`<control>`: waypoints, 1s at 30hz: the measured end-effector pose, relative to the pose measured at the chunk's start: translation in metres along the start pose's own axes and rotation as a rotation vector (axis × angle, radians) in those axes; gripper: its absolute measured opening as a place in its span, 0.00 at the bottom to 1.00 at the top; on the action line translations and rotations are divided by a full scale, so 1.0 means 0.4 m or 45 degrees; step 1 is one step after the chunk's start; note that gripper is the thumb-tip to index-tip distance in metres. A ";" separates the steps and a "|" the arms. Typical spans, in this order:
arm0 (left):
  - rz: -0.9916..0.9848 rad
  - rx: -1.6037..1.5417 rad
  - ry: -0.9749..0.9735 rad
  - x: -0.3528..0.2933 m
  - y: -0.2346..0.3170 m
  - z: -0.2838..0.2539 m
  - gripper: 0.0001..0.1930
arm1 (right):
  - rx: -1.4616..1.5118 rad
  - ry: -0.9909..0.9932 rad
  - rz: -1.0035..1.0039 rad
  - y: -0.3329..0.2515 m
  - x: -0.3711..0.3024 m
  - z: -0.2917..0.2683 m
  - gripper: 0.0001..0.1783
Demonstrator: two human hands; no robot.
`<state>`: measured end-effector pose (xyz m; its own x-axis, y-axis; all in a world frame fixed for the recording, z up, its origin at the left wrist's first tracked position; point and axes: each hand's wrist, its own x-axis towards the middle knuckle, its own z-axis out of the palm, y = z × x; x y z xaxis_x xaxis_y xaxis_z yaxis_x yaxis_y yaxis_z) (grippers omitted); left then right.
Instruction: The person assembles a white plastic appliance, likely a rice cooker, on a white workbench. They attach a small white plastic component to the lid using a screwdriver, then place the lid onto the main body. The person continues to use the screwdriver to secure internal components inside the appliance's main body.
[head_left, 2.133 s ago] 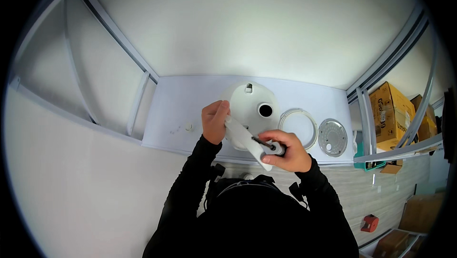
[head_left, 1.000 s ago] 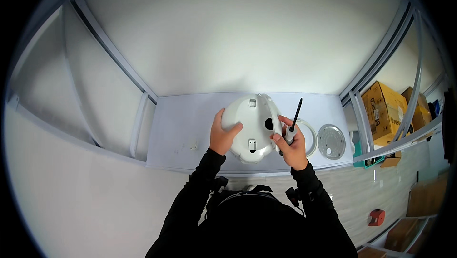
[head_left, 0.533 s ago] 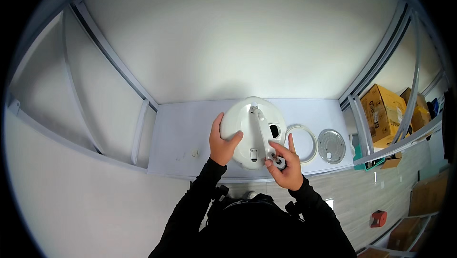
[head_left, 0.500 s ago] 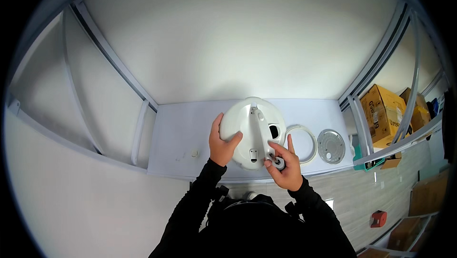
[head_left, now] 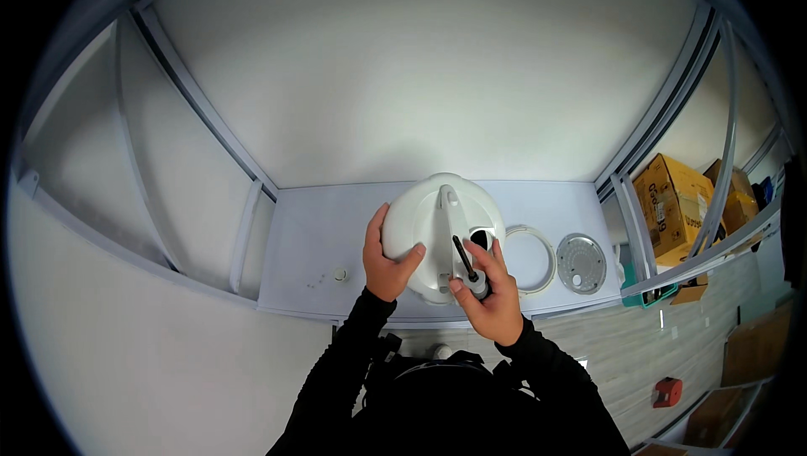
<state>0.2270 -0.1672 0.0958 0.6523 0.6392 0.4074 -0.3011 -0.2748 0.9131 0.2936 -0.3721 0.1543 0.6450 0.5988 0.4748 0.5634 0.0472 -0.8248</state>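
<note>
A round white lid [head_left: 412, 233] with a raised bar handle [head_left: 455, 219] is held over the front of the white table. My left hand [head_left: 388, 269] grips its left edge, thumb on top and fingers around the rim. In my right hand [head_left: 494, 298] is a screwdriver [head_left: 477, 284] with a grey and black grip, its dark shaft pointing up and away from me across the lid near the handle. The right fingers also reach over the lid's right side, beside a dark opening [head_left: 479, 239]. The screwdriver's tip appears apart from any screw.
Right of the lid, a white ring [head_left: 552, 264] and a grey perforated disc [head_left: 582, 263] lie on the table [head_left: 307, 225]. A small white round part [head_left: 340, 274] sits at left, beside tiny dark specks. Cardboard boxes [head_left: 672, 208] and a teal crate [head_left: 651, 297] stand beyond the right frame post.
The screwdriver has swung round in my right hand, so its shaft now points away from me. The lid has tilted, and the handle's end recesses show less. My left hand keeps its hold.
</note>
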 end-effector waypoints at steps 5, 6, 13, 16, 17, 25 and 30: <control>0.008 -0.168 -0.065 0.012 0.010 -0.023 0.46 | -0.132 0.006 -0.011 -0.042 -0.004 0.013 0.37; -0.036 -0.286 -0.091 0.013 0.010 -0.021 0.46 | -0.178 0.005 -0.009 -0.051 -0.009 0.009 0.37; -0.115 -0.517 -0.276 0.032 0.009 -0.042 0.46 | -0.356 0.072 0.016 -0.074 -0.022 0.042 0.42; -0.143 -0.583 -0.335 0.032 0.016 -0.054 0.46 | -0.454 0.102 0.005 -0.066 -0.036 0.055 0.44; -0.176 -0.621 -0.361 0.033 0.018 -0.058 0.47 | -0.493 0.122 0.007 -0.066 -0.039 0.060 0.44; -0.237 -0.696 -0.540 0.042 0.007 -0.088 0.50 | -0.607 0.192 0.042 -0.058 -0.066 0.091 0.41; -0.271 -0.789 -0.611 0.058 0.002 -0.093 0.50 | -0.384 0.174 0.234 -0.065 -0.063 0.096 0.39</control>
<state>0.2162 -0.1258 0.1053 0.9237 0.2169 0.3159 -0.3761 0.3555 0.8557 0.2430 -0.3576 0.1519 0.8009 0.4620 0.3810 0.5457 -0.3010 -0.7820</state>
